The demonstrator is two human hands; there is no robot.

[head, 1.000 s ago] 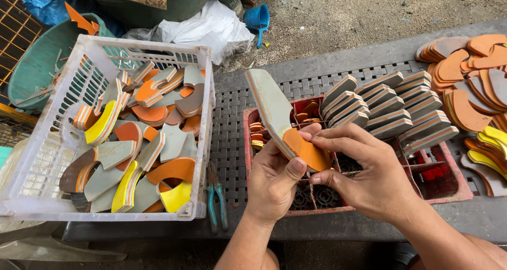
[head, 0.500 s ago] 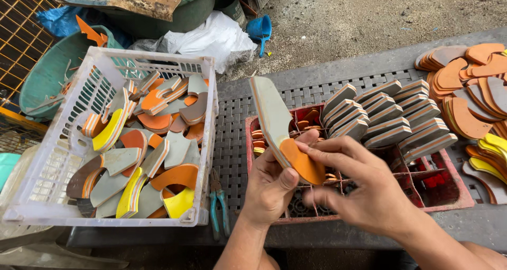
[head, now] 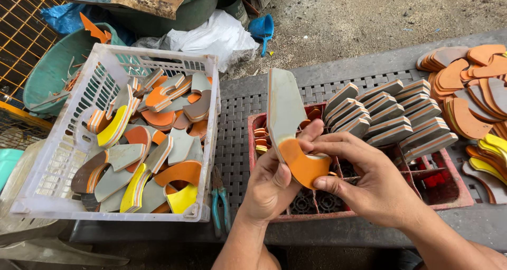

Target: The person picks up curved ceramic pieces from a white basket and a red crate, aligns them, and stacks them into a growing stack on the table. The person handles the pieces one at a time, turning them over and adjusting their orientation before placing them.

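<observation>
On the left of the bench [head: 327,74] stands a white plastic crate [head: 208,143] heaped with offcuts [head: 158,143] of layered foam in grey, orange and yellow; a pair of teal-handled pliers [head: 219,199] lies just beside its right wall. Past that, the left hand [head: 272,188] is closed round the lower part of a grey foam sole piece [head: 288,122], thumb pressed on its near face and fingers curled behind, holding it upright and tilted a little to the left. An orange curved layer [head: 303,167] sits at the piece's lower end, and the right hand [head: 369,183] pinches it, thumb below and fingers [head: 338,143] over the top edge. Both hands hang over a red compartmented crate [head: 449,196]; stacked grey blocks [head: 393,117] lean in rows across its far side, and loose orange and yellow pieces [head: 475,90] are piled well to the right.

Whether the orange layer is lifting off the grey or only pressed against it is hard to tell at this angle. To work it cleanly I would keep the left grip firm and low (close to the seam, so the grey blade does not bend) and let the right thumb roll along the curve rather than tug at one corner.
</observation>
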